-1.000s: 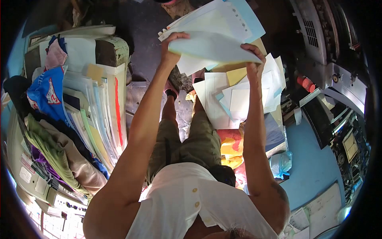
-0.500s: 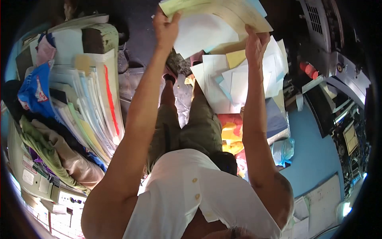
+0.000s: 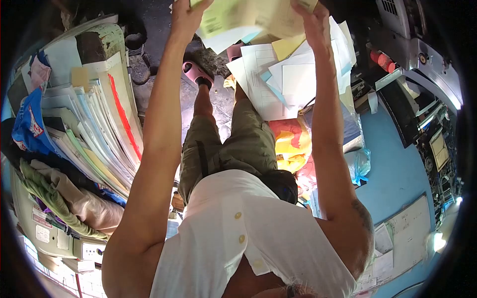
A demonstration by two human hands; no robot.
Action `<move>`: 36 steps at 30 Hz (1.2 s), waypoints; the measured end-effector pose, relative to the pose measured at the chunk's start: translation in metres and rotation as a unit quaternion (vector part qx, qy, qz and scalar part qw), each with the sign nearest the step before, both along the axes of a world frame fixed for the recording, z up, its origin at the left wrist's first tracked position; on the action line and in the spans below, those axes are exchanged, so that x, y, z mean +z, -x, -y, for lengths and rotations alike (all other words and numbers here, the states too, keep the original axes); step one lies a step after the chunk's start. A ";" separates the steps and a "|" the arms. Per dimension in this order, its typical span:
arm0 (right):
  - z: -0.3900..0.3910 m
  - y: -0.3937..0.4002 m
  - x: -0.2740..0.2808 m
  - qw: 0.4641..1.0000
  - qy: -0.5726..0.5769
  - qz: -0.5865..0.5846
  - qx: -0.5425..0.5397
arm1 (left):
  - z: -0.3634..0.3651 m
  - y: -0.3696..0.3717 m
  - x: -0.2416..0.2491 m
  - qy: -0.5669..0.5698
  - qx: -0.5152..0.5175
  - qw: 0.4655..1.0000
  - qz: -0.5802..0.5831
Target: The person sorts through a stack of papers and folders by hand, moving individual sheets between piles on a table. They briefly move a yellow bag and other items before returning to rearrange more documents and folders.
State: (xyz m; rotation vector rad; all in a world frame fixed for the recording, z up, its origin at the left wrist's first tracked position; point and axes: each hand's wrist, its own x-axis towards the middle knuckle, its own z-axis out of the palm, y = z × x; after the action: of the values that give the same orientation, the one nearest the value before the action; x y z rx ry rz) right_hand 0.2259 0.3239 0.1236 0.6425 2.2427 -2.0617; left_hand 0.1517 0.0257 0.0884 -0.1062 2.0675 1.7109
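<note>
The left hand [image 3: 186, 22] and right hand [image 3: 316, 25] grip opposite sides of a pale yellow-green paper sheet [image 3: 243, 16], possibly several, above the loose white paper pile's [image 3: 249, 69] far edge; light, even tension should prevent creasing.

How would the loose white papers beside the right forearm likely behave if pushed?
The white papers would probably slide apart, since they overlap at different angles. Single sheets likely feel light and floppy; their edges look thin.
</note>
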 end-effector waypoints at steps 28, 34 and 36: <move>0.078 -0.120 -0.043 0.858 -0.509 0.048 0.040 | 0.133 -0.219 0.075 0.083 0.363 0.916 0.150; 0.098 -0.029 -0.070 0.882 -0.470 0.002 -0.013 | 0.152 -0.276 0.083 0.029 0.341 0.932 0.121; 0.089 0.000 -0.076 0.870 -0.488 0.065 -0.029 | 0.150 -0.282 0.090 0.115 0.313 0.938 0.092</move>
State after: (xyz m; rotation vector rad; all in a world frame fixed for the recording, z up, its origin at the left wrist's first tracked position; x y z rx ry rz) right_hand 0.2258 0.2348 0.0471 0.8186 3.0828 -0.6903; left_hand 0.4335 -0.1247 0.1783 -1.0575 2.2160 1.6812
